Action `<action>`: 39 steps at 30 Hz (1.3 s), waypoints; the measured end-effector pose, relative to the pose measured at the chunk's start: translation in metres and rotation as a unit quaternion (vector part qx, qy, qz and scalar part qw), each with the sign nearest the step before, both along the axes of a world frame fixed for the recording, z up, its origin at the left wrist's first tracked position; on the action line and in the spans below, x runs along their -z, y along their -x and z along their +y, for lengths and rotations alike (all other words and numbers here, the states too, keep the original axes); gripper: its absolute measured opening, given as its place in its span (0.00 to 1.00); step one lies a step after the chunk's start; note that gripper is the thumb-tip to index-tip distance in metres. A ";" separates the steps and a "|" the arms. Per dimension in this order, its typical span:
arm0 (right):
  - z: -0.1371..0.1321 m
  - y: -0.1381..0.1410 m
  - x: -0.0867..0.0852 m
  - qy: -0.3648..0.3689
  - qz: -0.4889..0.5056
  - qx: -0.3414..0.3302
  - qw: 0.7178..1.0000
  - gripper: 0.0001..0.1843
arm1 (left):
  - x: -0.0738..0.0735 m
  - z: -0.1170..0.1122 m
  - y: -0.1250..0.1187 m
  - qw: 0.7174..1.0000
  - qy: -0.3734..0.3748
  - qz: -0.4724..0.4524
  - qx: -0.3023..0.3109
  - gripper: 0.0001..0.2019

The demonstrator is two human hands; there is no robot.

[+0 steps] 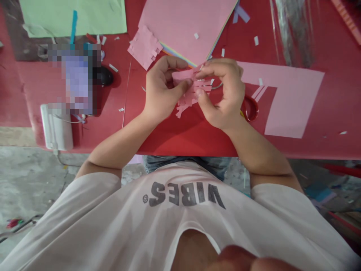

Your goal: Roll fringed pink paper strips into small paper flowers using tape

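Both my hands hold a piece of pink paper [186,98] with slit, fringed edges, above the red table near its front edge. On its left part, my left hand [163,88] pinches the paper between thumb and fingers. My right hand [224,88] is closed at the paper's right side, thumb against the cut strips and fingertips at the top. Between the fingers, some of the paper is hidden. A pair of scissors with a red handle [251,108] lies beside my right wrist, mostly covered by it. Just beyond my left hand rests a small pink woven paper square [145,47].
A stack of coloured paper [186,26], pink on top, lies ahead. To the right is a cut pink sheet [296,101] with thin strips. On the left stand a white power bank [58,128] with a cable and a black round object [106,76]. White scraps are scattered about.
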State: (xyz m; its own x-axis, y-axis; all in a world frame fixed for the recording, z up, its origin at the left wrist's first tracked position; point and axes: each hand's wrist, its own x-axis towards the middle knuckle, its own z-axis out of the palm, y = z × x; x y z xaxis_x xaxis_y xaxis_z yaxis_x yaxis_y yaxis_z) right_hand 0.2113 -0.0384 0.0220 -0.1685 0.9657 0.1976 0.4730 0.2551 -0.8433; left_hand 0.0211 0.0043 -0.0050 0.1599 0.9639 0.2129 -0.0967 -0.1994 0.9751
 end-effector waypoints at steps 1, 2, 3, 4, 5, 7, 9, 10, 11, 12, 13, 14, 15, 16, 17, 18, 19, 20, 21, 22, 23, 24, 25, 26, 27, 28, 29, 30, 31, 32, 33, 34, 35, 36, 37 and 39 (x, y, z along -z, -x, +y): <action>0.000 0.000 -0.002 -0.010 -0.003 0.010 1.000 0.18 | 0.000 0.000 0.000 1.000 -0.012 0.002 -0.007 0.20; 0.000 0.000 -0.005 -0.025 -0.005 0.022 0.999 0.17 | -0.001 0.000 0.000 1.000 -0.021 0.007 -0.010 0.21; 0.000 0.000 -0.007 -0.037 -0.010 0.032 0.999 0.17 | -0.001 -0.001 0.000 1.000 -0.022 0.013 -0.009 0.21; 0.001 0.000 -0.009 -0.041 -0.016 0.037 0.998 0.16 | -0.001 -0.001 0.000 1.000 -0.015 0.019 -0.008 0.21; 0.001 0.000 -0.010 -0.043 -0.018 0.039 0.998 0.15 | -0.001 -0.002 0.000 1.000 -0.005 0.024 -0.007 0.21; 0.003 0.000 -0.010 -0.058 0.005 0.032 0.998 0.14 | -0.002 -0.003 0.000 1.000 0.007 0.027 -0.004 0.21; 0.007 0.000 -0.007 -0.080 0.054 0.017 0.995 0.14 | -0.004 -0.005 0.000 1.000 0.004 0.029 -0.001 0.21; 0.009 0.000 -0.004 -0.089 0.076 0.008 0.993 0.14 | -0.005 -0.006 0.000 1.000 -0.001 0.031 0.001 0.21; 0.011 -0.001 -0.001 -0.094 0.092 0.001 0.991 0.14 | -0.006 -0.006 0.000 0.999 -0.007 0.035 0.002 0.21; 0.014 -0.002 0.002 -0.096 0.101 -0.005 0.990 0.14 | -0.008 -0.007 0.000 0.999 -0.013 0.039 0.003 0.21; 0.016 -0.002 0.005 -0.097 0.105 -0.009 0.990 0.15 | -0.009 -0.008 0.000 0.999 -0.020 0.043 0.002 0.21; 0.018 -0.003 0.008 -0.103 0.108 -0.012 0.989 0.15 | -0.010 -0.008 0.000 0.998 -0.029 0.048 0.002 0.21; 0.019 -0.003 0.010 -0.109 0.112 -0.013 0.988 0.16 | -0.012 -0.008 0.000 0.998 -0.038 0.052 0.003 0.20; 0.020 -0.003 0.011 -0.117 0.114 -0.011 0.986 0.16 | -0.012 -0.008 0.000 0.997 -0.048 0.056 0.004 0.19; 0.020 -0.003 0.012 -0.123 0.114 -0.009 0.986 0.16 | -0.013 -0.007 0.000 0.997 -0.057 0.059 0.003 0.19; 0.020 -0.003 0.011 -0.127 0.112 -0.008 0.986 0.16 | -0.013 -0.007 0.000 0.996 -0.066 0.061 0.003 0.18; 0.019 -0.003 0.011 -0.126 0.107 -0.005 0.986 0.16 | -0.014 -0.007 -0.001 0.995 -0.073 0.061 0.004 0.18; 0.018 -0.002 0.010 -0.124 0.101 -0.003 0.987 0.16 | -0.014 -0.007 -0.001 0.995 -0.080 0.059 0.005 0.17; 0.017 -0.002 0.009 -0.121 0.096 0.000 0.988 0.16 | -0.014 -0.006 -0.001 0.995 -0.085 0.057 0.005 0.17; 0.016 -0.002 0.007 -0.119 0.091 0.002 0.989 0.16 | -0.014 -0.006 -0.001 0.995 -0.089 0.054 0.005 0.17; 0.015 -0.002 0.007 -0.118 0.087 0.004 0.989 0.16 | -0.014 -0.006 -0.001 0.994 -0.092 0.051 0.005 0.17; 0.014 -0.002 0.006 -0.118 0.082 0.005 0.990 0.16 | -0.014 -0.007 -0.002 0.994 -0.094 0.047 0.006 0.16; 0.014 -0.002 0.005 -0.118 0.076 0.005 0.990 0.16 | -0.013 -0.007 -0.002 0.995 -0.096 0.041 0.008 0.16; 0.013 -0.002 0.005 -0.119 0.069 0.005 0.990 0.16 | -0.013 -0.007 -0.002 0.995 -0.097 0.036 0.009 0.15; 0.013 -0.002 0.004 -0.120 0.061 0.006 0.991 0.16 | -0.012 -0.007 -0.002 0.994 -0.099 0.034 0.010 0.15; 0.012 -0.002 0.004 -0.122 0.052 0.007 0.991 0.15 | -0.012 -0.007 -0.002 0.994 -0.102 0.035 0.010 0.14; 0.011 -0.001 0.003 -0.124 0.041 0.011 0.991 0.15 | -0.011 -0.007 -0.002 0.994 -0.106 0.038 0.007 0.14; 0.010 -0.001 0.002 -0.128 0.030 0.015 0.991 0.14 | -0.011 -0.008 -0.002 0.993 -0.108 0.045 0.003 0.14; 0.009 0.000 0.001 -0.134 0.016 0.020 0.991 0.13 | -0.011 -0.008 -0.002 0.993 -0.108 0.052 0.000 0.14; 0.008 0.000 0.000 -0.142 0.000 0.026 0.990 0.13 | -0.011 -0.008 -0.002 0.993 -0.106 0.056 -0.003 0.14; 0.007 0.001 -0.001 -0.153 -0.017 0.032 0.988 0.12 | -0.013 -0.009 -0.003 0.993 -0.105 0.055 -0.005 0.14; 0.005 0.001 -0.002 -0.163 -0.036 0.037 0.985 0.11 | -0.015 -0.010 -0.003 0.993 -0.105 0.051 -0.007 0.14; 0.004 0.001 -0.002 -0.171 -0.055 0.041 0.983 0.10 | -0.017 -0.011 -0.003 0.993 -0.107 0.046 -0.008 0.14; 0.003 0.001 -0.003 -0.176 -0.072 0.044 0.981 0.10 | -0.019 -0.012 -0.004 0.993 -0.112 0.041 -0.009 0.14; 0.003 0.001 -0.003 -0.179 -0.086 0.047 0.979 0.10 | -0.022 -0.013 -0.004 0.992 -0.119 0.040 -0.010 0.14; 0.002 0.001 -0.003 -0.177 -0.105 0.049 0.977 0.10 | -0.025 -0.013 -0.004 0.990 -0.131 0.045 -0.007 0.11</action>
